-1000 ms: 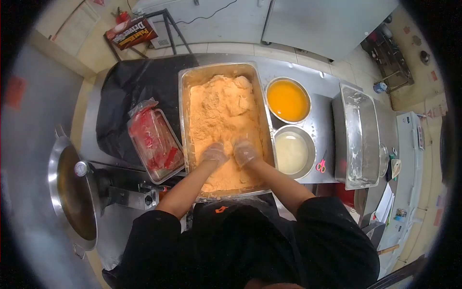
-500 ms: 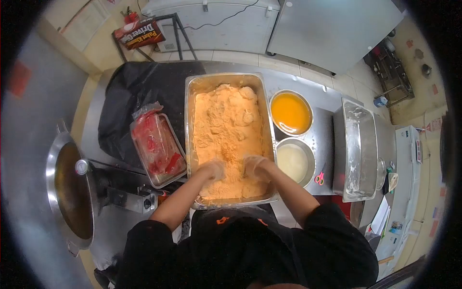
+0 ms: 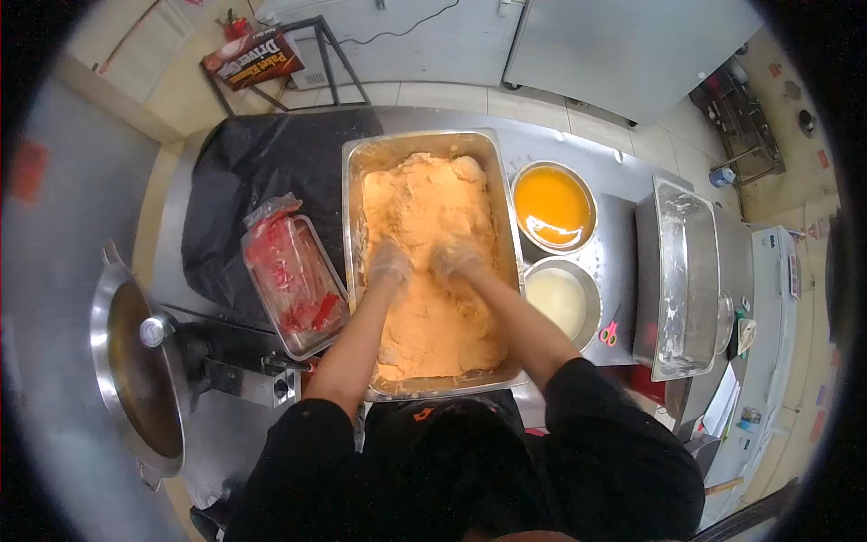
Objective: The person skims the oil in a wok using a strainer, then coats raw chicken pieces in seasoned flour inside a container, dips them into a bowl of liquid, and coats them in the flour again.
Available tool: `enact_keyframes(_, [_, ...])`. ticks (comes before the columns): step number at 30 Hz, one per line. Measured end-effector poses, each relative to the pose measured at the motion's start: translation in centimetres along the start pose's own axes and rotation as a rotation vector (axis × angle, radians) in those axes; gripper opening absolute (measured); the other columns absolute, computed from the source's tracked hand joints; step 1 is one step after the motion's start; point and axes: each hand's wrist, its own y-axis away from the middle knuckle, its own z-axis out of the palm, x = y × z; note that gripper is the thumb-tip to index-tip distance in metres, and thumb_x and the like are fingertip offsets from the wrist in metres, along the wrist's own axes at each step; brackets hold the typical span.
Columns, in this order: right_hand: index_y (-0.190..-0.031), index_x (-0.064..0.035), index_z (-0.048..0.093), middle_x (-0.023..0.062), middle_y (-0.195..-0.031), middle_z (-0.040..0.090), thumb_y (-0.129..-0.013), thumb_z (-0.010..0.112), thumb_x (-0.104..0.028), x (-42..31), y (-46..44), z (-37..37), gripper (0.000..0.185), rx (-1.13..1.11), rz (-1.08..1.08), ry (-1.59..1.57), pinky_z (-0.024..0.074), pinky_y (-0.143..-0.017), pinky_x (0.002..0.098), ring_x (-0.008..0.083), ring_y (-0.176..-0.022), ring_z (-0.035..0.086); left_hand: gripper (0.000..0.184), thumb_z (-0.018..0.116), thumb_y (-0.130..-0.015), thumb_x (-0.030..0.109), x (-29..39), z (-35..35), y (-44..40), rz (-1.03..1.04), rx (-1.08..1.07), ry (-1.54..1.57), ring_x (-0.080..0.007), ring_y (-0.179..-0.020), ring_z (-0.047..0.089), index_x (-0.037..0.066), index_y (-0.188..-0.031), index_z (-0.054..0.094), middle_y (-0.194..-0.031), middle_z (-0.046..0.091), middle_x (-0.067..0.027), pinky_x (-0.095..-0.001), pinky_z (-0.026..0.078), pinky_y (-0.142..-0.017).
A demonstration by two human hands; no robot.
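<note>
A deep metal pan [image 3: 354,172] in front of me holds a thick bed of orange powder [image 3: 440,334]. My left hand [image 3: 390,262], in a clear glove, is pressed into the powder left of the middle. My right hand [image 3: 458,260], gloved as well, is in the powder just to its right. The fingers of both hands are blurred and partly sunk in the powder, so what they grip, if anything, is hidden. Right of the pan stand a bowl of orange liquid [image 3: 553,206] and a bowl of pale liquid [image 3: 555,303].
On the left, a tray [image 3: 341,330] holds a red-marked plastic bag [image 3: 287,262] on black sheeting [image 3: 244,154]. A large wok [image 3: 104,348] of liquid is at the far left. Pink scissors [image 3: 609,334] and a floury metal container [image 3: 646,298] are on the right.
Both hands have moved forward, farther from my body, within the powder. The powder near the pan's front edge now shows more fully. The camera view has shifted slightly.
</note>
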Motion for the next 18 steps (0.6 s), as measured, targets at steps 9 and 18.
enact_keyframes(9, [-0.131,-0.0034,0.06,0.0192,-0.124,0.068,-0.092,0.06,-0.018,0.5,4.8,3.8,0.042,-0.134,-0.241,0.17,0.0513,-0.097,0.0396,0.0266,-0.114,0.066,0.049,0.061,-0.092,0.031,0.2,4.5,7.1,0.082,0.413,-0.083,-0.0371,-0.117,0.064,0.004,-0.133,0.06,-0.115,0.07,-0.0203,-0.044,0.048,-0.105])
enact_keyframes(18, [-0.116,-0.0098,0.071,0.0126,-0.097,0.074,-0.091,0.067,-0.028,0.1,12.7,-0.3,0.031,-0.109,-0.258,0.528,0.0549,-0.087,0.0457,0.0242,-0.093,0.07,0.054,0.069,-0.087,0.041,-3.5,3.9,7.8,0.343,-0.287,-0.499,-0.0311,-0.114,0.066,0.005,-0.127,0.066,-0.131,0.065,-0.0176,-0.0362,0.051,-0.1])
